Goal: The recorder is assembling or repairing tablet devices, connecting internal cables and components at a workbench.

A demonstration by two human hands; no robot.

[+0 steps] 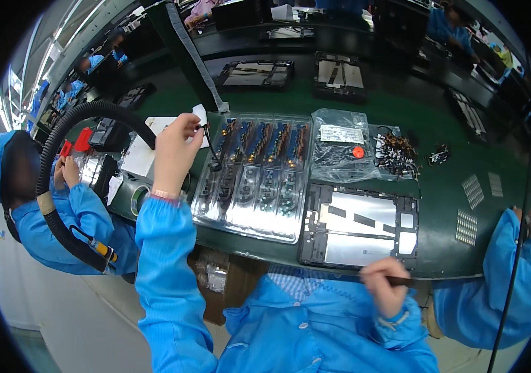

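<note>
My left hand [180, 149] is raised over the left edge of a clear plastic tray [250, 230]. Its fingers pinch a small black part with a thin lead [207, 132], which hangs down toward the tray. Blue circuit boards [260, 142] fill the tray's far compartments, and small dark parts [268, 189] lie in the near ones. My right hand [387, 286], slightly blurred, is closed around a dark stick-like tool [400, 281] at the table's front edge. Just beyond it lies an opened tablet-like device [359, 217] with a silver panel and black strips.
A clear bag [339, 158] and a heap of small cabled parts [395, 152] lie behind the device. Sheets of small pieces [466, 227] sit to the right. A black flexible hose [48, 168] arches at left. Co-workers in blue sit on both sides.
</note>
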